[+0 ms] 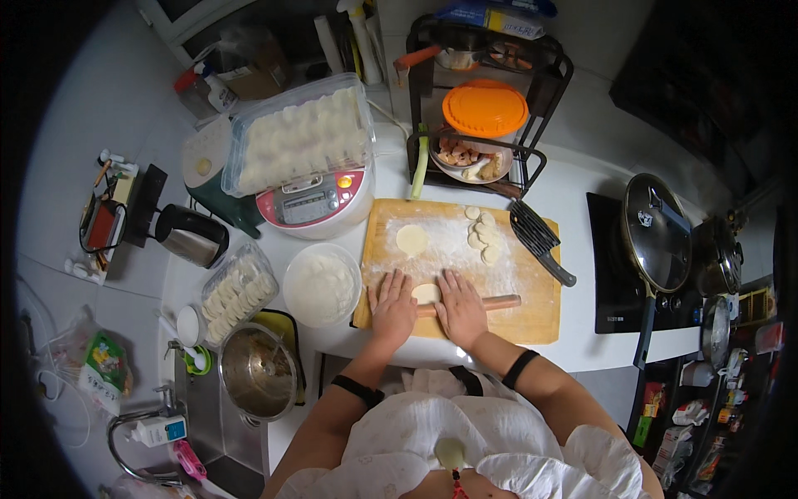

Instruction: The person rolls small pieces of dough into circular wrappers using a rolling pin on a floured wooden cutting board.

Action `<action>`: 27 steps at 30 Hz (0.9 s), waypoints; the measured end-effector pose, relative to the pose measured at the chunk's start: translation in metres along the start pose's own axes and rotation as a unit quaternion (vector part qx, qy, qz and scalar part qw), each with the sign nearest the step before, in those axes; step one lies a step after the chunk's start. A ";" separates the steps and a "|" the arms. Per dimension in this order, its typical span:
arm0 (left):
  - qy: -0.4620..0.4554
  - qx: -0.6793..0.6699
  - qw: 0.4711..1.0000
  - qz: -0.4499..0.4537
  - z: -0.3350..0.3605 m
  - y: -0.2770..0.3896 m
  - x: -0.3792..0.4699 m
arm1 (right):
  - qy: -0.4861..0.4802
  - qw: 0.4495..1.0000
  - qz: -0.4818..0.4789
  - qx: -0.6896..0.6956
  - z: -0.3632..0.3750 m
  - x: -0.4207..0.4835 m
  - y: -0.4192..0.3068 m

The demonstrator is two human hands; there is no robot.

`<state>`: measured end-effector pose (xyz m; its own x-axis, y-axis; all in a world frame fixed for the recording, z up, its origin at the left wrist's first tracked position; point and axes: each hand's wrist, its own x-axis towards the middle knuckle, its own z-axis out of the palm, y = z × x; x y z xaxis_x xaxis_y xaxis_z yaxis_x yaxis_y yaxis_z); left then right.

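Both hands lie on a wooden rolling pin [502, 302] on the floured wooden board [536, 324]. My left hand [395, 309] presses its left part, palm down, and my right hand [462, 309] presses near its middle. Between the hands, a small dough wrapper [426, 293] shows at the pin's far side; its near part is hidden. A round flat wrapper [412, 240] rests farther up the board. Several flattened dough pieces [482, 236] overlap at the upper right. A black slotted cleaver-shaped tool [534, 231] lies across the board's right side.
Left of the board stand a bowl of flour [322, 285], a metal bowl [259, 372] by the sink and a box of dumplings [240, 293]. A dumpling tray [305, 134] sits on a rice cooker [318, 206]. Behind is a black rack [542, 156]; a lidded pan [658, 234] is right.
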<state>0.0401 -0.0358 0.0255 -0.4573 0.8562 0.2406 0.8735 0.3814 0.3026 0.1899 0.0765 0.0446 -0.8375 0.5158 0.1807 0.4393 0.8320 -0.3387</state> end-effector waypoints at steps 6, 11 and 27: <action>-0.126 -0.096 0.975 -0.158 -0.024 0.005 0.047 | -0.007 0.994 -0.068 0.090 -0.005 -0.034 0.014; -0.247 -0.052 0.954 -0.159 -0.018 0.008 0.062 | -0.002 0.985 -0.085 0.147 -0.011 -0.032 0.017; -0.368 -0.144 0.916 0.077 0.007 -0.005 0.093 | -0.003 0.979 -0.094 0.179 -0.020 -0.006 0.018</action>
<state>-0.0060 0.0448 0.0395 -0.0043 0.9356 -0.3531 0.7896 0.2198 0.5729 0.2095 0.0925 0.0556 -0.8952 0.3573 0.2662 0.1349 0.7867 -0.6023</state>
